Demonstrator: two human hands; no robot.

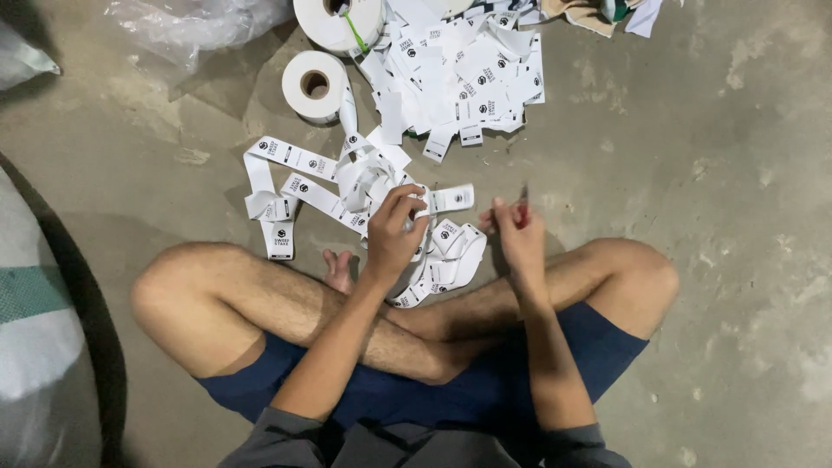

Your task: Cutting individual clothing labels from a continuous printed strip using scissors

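— What do we have in our left hand (394, 227)?

— Its fingers are pinched on the white label strip (364, 186), just where one printed tab sticks out to the right; the rest of the strip lies in loose loops on the concrete floor (693, 173), in front of our crossed legs (260, 303).

— And our right hand (517, 230)?

— Clenched round a thin, dark tool (523, 192) whose tip points up; it is too blurred to tell what kind; it sits near the tab, not touching it.

— Beyond that?

— A pile of cut labels (468, 74); two white rolls (315, 85) beside it; clear plastic sheeting (199, 22) at the top left.
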